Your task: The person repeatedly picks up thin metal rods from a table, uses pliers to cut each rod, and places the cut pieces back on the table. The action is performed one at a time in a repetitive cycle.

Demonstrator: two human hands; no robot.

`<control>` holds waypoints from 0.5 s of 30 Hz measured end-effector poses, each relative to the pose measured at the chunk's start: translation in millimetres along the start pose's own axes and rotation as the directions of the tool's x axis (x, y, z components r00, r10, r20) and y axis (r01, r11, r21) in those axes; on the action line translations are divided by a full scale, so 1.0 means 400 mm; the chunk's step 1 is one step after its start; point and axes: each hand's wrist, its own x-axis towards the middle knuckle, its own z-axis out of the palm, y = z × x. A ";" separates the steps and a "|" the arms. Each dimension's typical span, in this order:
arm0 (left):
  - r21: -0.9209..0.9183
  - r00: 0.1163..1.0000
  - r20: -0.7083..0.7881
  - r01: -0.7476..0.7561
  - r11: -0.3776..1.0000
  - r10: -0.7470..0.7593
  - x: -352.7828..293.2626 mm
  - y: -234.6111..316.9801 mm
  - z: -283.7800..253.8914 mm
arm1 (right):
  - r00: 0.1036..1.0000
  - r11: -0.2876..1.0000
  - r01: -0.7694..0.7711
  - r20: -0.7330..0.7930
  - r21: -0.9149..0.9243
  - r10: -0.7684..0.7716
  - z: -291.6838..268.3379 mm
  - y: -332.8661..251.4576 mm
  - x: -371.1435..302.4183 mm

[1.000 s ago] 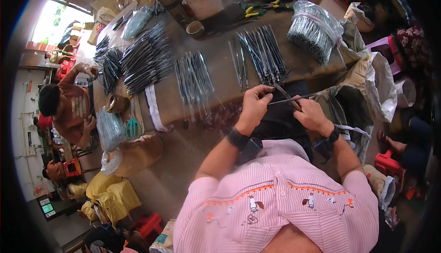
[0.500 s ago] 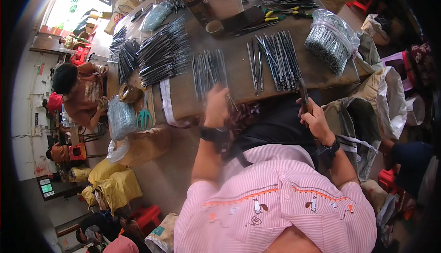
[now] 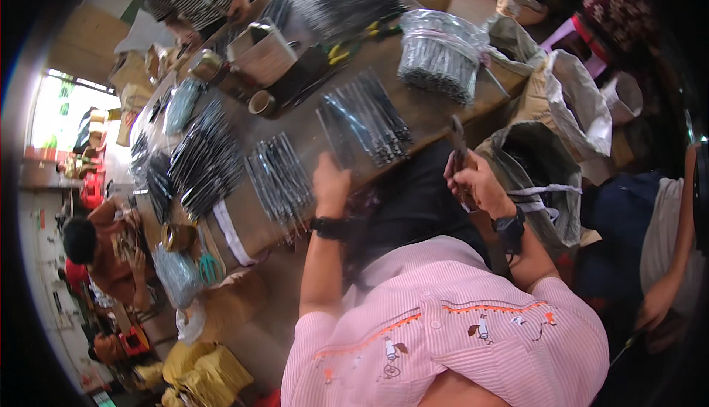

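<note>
My right hand (image 3: pixel 478 185) is wrapped round dark metal pliers (image 3: pixel 457 141), whose head points up and away, off the table's near edge. My left hand (image 3: pixel 330 185) is at that edge, beside the near ends of a few loose thin metal strips (image 3: pixel 334 135). Motion smears its fingers, so I cannot tell whether they grip a strip. Just right of the loose strips lies a bundle of long shiny strips (image 3: pixel 367 117). Left of my left hand a second spread bundle of strips (image 3: pixel 279 178) lies on the table (image 3: pixel 436 122).
A plastic-wrapped bundle (image 3: pixel 443 56) stands at the far right, and a larger dark pile (image 3: pixel 205 159) lies left. A tape roll (image 3: pixel 261 103) and a plastic bin (image 3: pixel 264 56) sit behind. Open sacks (image 3: pixel 535 178) stand right. Other people work across and to the left.
My view has turned, so the table appears shifted left. My left hand has moved from the left bundle to the loose strips at its right. The pliers stay in my right hand, now off the bundle.
</note>
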 end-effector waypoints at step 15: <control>-0.816 0.818 0.573 0.564 -0.125 -0.049 -0.084 0.011 -0.103 | 0.853 0.977 0.193 -0.508 0.094 -0.119 -0.197 0.006 0.194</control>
